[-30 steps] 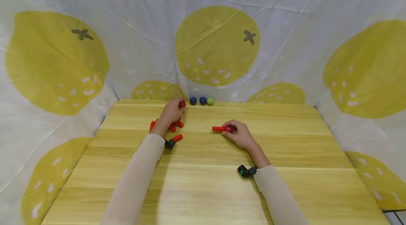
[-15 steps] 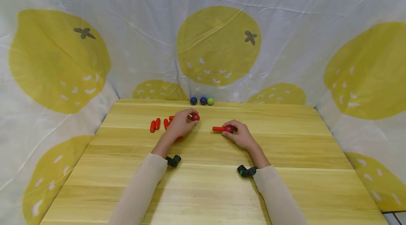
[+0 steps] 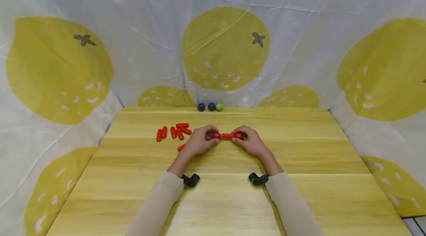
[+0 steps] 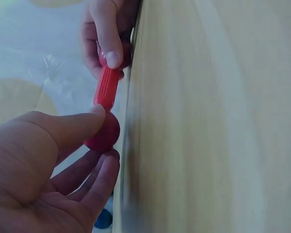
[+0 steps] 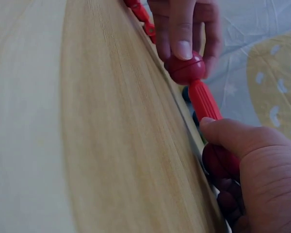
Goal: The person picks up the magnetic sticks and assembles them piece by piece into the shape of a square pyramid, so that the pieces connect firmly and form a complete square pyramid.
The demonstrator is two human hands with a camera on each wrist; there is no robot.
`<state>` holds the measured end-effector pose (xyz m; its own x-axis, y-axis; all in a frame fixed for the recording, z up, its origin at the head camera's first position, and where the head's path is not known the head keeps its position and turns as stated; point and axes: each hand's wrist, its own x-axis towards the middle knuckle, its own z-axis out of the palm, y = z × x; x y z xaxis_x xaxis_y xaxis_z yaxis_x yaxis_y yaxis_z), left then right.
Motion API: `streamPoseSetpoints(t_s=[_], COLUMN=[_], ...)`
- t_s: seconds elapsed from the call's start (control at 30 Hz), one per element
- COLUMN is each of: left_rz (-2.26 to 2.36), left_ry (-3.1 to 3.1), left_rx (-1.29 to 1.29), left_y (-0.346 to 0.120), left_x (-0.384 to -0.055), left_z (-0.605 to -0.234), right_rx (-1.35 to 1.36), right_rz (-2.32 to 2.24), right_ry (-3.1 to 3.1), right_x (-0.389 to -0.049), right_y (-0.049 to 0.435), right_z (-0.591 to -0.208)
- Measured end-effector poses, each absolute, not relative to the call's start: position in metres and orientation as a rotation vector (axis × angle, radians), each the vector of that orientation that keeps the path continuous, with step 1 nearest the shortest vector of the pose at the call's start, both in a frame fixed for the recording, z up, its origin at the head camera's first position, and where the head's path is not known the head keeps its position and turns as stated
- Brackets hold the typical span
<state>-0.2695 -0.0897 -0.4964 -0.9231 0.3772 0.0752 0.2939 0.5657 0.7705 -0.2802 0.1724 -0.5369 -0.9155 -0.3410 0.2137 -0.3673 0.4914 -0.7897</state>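
Red ribbed rod (image 3: 227, 136): at its left end my left grip (image 3: 199, 141) pinches the crimson left ball (image 3: 216, 135), at its right my right grip (image 3: 253, 142) pinches the crimson right ball (image 3: 238, 135); crooked pressing could knock it askew.

Ribbed red rod (image 5: 203, 100) between two crimson balls (image 5: 187, 70)

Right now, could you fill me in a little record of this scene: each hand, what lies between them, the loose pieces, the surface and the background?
Left hand: pinches a dark red ball
Right hand: holds a second dark red ball
Between hands: red rod, one end at the second ball; whether the other end touches the first ball, I cannot tell
Loose rods: seven visible, red, left of the hands
Far edge: two blue balls, one green ball
Surface: wood-grained table
Background: white cloth with yellow fruit print
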Motion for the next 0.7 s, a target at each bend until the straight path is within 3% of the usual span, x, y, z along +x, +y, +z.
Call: streamPoseSetpoints(t_s=[0.7], left_rz=[1.283], left_ry=[2.737], left_rx=[0.592], left_y=[-0.091], left_x=[-0.265], left_z=[-0.5], right_rx=[0.645], right_rz=[1.423], right_ry=[-2.717], right_x=[-0.278], right_y=[0.168], right_z=[-0.535])
